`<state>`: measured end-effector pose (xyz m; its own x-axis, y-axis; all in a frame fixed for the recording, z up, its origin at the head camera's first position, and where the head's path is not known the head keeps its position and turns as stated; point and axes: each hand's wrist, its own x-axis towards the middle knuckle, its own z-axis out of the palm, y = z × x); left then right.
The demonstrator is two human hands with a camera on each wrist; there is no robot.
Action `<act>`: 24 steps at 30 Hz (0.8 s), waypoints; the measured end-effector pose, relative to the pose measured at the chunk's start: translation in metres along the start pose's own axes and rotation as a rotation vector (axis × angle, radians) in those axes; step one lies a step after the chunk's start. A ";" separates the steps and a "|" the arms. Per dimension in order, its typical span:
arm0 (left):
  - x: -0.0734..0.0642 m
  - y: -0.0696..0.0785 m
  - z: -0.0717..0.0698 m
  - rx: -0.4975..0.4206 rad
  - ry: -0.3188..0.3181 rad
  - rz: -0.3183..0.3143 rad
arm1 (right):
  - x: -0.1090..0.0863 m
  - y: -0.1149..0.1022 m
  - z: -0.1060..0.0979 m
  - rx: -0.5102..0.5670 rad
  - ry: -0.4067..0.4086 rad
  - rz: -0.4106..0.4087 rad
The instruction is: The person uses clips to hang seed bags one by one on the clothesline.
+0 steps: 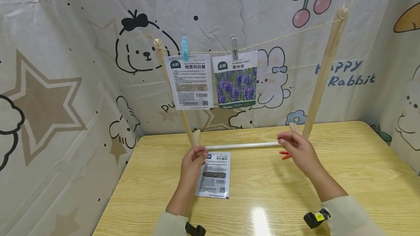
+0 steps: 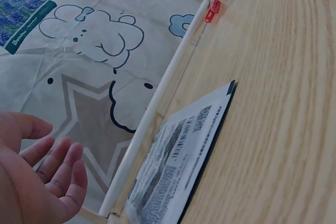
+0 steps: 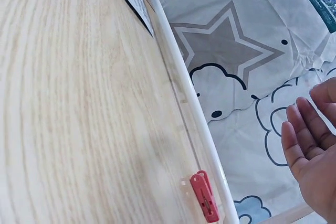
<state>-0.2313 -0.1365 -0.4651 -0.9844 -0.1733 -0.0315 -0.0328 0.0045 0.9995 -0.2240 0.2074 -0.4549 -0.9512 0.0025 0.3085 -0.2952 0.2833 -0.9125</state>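
Observation:
A white rod (image 1: 242, 145) runs low between two upright wooden posts, the left post (image 1: 187, 125) and the right post (image 1: 325, 72). My left hand (image 1: 191, 164) is by the rod's left end. In the left wrist view its fingers (image 2: 73, 177) are loosely bent, apart from the rod, with nothing in them. By the right end is my right hand (image 1: 300, 153); the right wrist view shows its relaxed fingers (image 3: 310, 132) empty and clear of the rod. Below the left hand a seed packet (image 1: 214, 174) lies back side up, partly covered by that hand.
A string (image 1: 279, 39) joins the post tops. From it hang a text-side packet (image 1: 191, 83) under a blue clothespin (image 1: 185, 48) and a lavender packet (image 1: 235, 81) under a grey clothespin (image 1: 234, 46). A red clothespin (image 3: 205, 196) lies on the wooden table (image 1: 157, 192) near the rod's right end.

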 end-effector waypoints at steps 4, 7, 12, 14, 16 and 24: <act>0.001 -0.005 0.001 0.007 -0.001 -0.003 | -0.003 0.007 0.001 0.015 -0.012 0.015; 0.001 -0.008 0.001 0.016 -0.006 -0.010 | -0.005 0.011 0.001 0.022 -0.013 0.024; 0.000 -0.013 0.000 0.037 -0.017 -0.015 | -0.009 0.017 0.002 -0.015 -0.006 0.042; 0.001 -0.015 -0.001 0.055 -0.016 -0.015 | -0.010 0.019 0.002 -0.037 -0.004 0.048; 0.000 -0.018 -0.001 0.074 -0.023 -0.015 | -0.011 0.022 0.001 -0.049 -0.005 0.054; 0.000 -0.026 -0.002 0.210 -0.079 -0.049 | -0.015 0.033 -0.003 -0.091 0.009 0.133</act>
<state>-0.2299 -0.1385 -0.4911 -0.9909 -0.1008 -0.0888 -0.1079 0.2044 0.9729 -0.2195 0.2196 -0.4886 -0.9804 0.0544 0.1895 -0.1571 0.3655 -0.9175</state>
